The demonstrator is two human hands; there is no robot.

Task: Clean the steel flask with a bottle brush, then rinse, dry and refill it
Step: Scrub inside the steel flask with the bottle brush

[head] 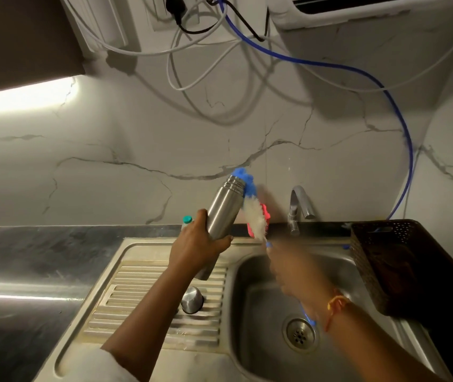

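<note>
The left hand [197, 244] holds the flask [221, 213] up over the sink's drainboard [142, 288], fingers [221, 242] wrapped tight round its lower body. The flask is tilted, base down toward the person, open mouth up and away to the right, toward the wall. The right hand [294, 274] is blurred with motion; it looks closed round the blue handle of the brush [254, 216], though I cannot tell just how the fingers lie.

The brush runs almost parallel with the flask, on its right side. The white bristles lie alongside the steel shoulder and the blue tip sits at the mouth, beside or just over the rim; whether any of it is inside I cannot make out. To my eye the scrubbing step is in hand.

What matters next is lining the brush's long axis up with the flask's and bringing the tip square over the mouth; the right hand is the one to steer.

The cap [192, 299] stands on the drainboard, below the flask. The tap [299, 208] is off.
</note>
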